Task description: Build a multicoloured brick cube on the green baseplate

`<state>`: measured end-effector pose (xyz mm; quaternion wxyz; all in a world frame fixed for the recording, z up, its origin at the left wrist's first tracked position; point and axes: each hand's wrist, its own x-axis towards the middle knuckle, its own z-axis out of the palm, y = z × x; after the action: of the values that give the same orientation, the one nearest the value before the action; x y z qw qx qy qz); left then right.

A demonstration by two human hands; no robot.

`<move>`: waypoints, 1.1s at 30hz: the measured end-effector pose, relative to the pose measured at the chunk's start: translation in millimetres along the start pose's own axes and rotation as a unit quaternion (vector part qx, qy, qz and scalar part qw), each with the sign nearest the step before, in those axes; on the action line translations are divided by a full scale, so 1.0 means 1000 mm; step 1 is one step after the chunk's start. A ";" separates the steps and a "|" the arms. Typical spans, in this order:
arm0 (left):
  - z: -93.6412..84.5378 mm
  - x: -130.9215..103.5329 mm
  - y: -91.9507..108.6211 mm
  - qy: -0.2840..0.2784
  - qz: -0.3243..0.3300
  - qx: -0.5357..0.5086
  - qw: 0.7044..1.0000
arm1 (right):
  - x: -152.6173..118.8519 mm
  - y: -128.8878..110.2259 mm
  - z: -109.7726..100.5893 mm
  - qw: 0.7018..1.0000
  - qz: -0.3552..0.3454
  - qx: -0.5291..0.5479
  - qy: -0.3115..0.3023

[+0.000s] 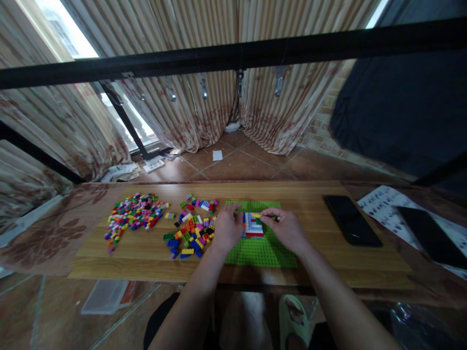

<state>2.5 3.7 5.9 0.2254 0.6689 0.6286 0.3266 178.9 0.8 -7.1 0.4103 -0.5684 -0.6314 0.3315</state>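
Note:
A green baseplate (260, 257) lies on the wooden board, with a block of red, white, light blue and other bricks (252, 228) built on its middle. My right hand (282, 224) pinches a small yellow brick (256, 215) at the top right part of that build. Whether the yellow brick is pressed down onto it I cannot tell. My left hand (229, 223) rests at the left side of the build, fingers curved and apart from the thumb, seemingly steadying it. The fingertips of this hand partly hide the build's left edge.
Loose larger bricks (193, 228) lie just left of my left hand. Farther left is a spread heap of small bricks (133, 214). A black phone (352, 220) lies on the wooden board (146, 262) at right, near printed sheets (386, 206). A black rail (219, 61) crosses beyond.

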 end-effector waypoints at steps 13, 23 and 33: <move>0.007 0.002 -0.002 -0.048 -0.009 -0.079 0.996 | 0.000 -0.001 0.002 0.999 -0.021 -0.048 -0.010; 0.009 0.001 -0.001 -0.068 -0.010 -0.098 0.993 | 0.000 0.000 0.006 0.997 -0.014 -0.077 0.013; 0.017 0.003 0.000 -0.040 -0.030 -0.092 0.995 | 0.002 0.002 0.010 0.997 -0.008 -0.072 0.030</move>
<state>14.7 8.2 -5.4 0.3205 0.6387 0.6059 0.3496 170.7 3.0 -13.1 0.3897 -0.6016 -0.6452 0.2643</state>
